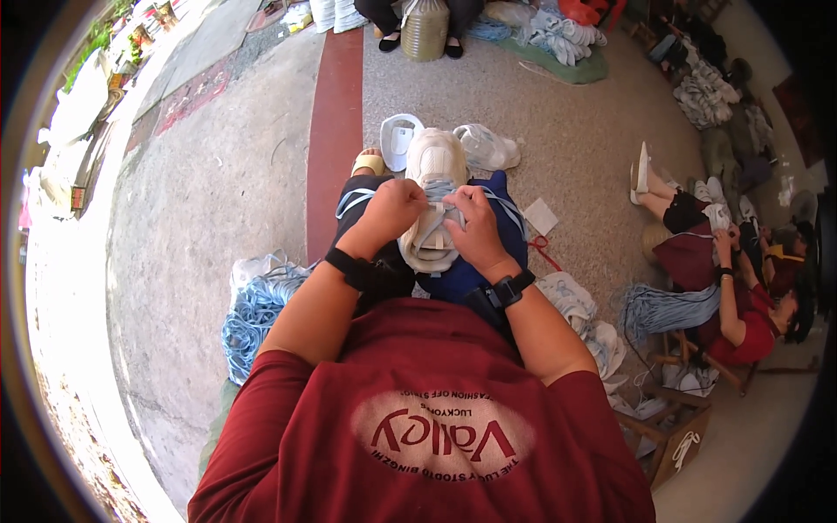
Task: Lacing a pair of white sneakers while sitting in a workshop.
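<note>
As the left hand (399,203) pinches pale-blue lace (438,186) and the right hand (476,225), grip unclear, meets a white shoe (434,157) at the far edge of the lap (448,286), lacing should lie flat, evenly snug.

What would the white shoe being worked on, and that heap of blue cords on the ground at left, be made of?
White shoe: probably mesh or another fabric at the toe, matte and finely textured; the smoother parts around it could be synthetic leather.

Heap of blue cords: likely soft, matte textile, as the strands bend and tangle loosely; which fibre, I can't tell.
</note>
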Demonstrator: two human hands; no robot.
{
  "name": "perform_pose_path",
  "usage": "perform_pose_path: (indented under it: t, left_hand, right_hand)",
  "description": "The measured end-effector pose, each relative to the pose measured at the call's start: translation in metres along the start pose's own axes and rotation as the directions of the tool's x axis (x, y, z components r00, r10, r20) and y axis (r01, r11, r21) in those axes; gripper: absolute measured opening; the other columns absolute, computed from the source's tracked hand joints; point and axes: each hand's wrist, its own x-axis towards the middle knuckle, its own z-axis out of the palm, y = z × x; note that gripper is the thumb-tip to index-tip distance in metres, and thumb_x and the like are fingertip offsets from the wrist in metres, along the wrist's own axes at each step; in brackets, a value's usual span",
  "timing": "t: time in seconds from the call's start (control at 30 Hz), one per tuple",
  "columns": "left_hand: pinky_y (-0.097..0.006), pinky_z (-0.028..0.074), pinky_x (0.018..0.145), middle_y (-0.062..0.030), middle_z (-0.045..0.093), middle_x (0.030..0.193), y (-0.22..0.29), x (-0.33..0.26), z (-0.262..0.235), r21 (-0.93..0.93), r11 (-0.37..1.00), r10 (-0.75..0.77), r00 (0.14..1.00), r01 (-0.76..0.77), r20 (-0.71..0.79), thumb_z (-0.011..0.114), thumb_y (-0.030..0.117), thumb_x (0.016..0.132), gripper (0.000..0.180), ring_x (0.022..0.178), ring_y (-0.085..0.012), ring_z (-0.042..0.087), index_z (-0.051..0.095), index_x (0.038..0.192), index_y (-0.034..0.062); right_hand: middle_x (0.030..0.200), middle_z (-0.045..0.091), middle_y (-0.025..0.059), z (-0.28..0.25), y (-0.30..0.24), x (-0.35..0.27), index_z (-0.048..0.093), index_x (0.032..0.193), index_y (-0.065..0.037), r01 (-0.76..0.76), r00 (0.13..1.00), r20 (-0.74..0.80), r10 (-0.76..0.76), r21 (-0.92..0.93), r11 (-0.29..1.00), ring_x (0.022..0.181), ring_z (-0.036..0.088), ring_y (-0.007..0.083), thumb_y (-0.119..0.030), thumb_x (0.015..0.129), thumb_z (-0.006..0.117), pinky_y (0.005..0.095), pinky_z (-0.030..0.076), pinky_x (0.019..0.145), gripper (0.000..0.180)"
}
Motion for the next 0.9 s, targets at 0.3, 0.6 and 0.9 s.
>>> perform_pose_path:
  t: [0.3,0.6,0.9]
  left_hand:
    - [-0.018,0.037,0.049,0.0011,0.054,0.069,0.002,-0.003,-0.007,-0.774,0.605,-0.163,0.981,0.186,0.108,0.051,0.011,0.090,0.008,0.062,-0.0077,0.055,0.052,0.083,0.0064]
    - [-0.020,0.027,0.044,0.0051,0.031,0.058,-0.073,-0.039,-0.068,-0.999,-0.012,-0.259,0.965,-0.053,-0.048,0.044,0.014,0.092,0.025,0.048,-0.0060,0.029,0.037,0.068,0.0141]
    - [-0.020,0.032,0.042,-0.0020,0.048,0.066,-0.225,-0.180,-0.166,-0.851,0.504,-0.783,0.336,-0.150,-0.523,0.047,0.005,0.086,0.002,0.051,-0.0090,0.045,0.047,0.086,0.0072]
  right_hand:
    - [0.089,0.055,0.0106,0.005,-0.009,0.008,0.063,0.082,-0.005,0.028,0.999,0.025,-0.033,0.155,0.987,0.075,0.056,0.0250,-0.002,0.074,0.063,0.0319,0.046,0.072,0.008]
    - [0.061,0.040,-0.0021,-0.110,0.043,-0.046,0.043,0.067,-0.012,0.009,0.810,-0.228,0.541,0.926,0.378,0.054,0.036,0.0089,-0.011,0.087,0.055,0.0231,0.033,0.050,0.023]
    - [0.058,0.050,0.0023,-0.237,0.128,-0.178,0.053,0.069,-0.004,-0.832,0.529,-0.205,0.824,0.070,0.551,0.054,0.047,0.0122,-0.007,0.074,0.059,0.0277,0.038,0.051,0.008]
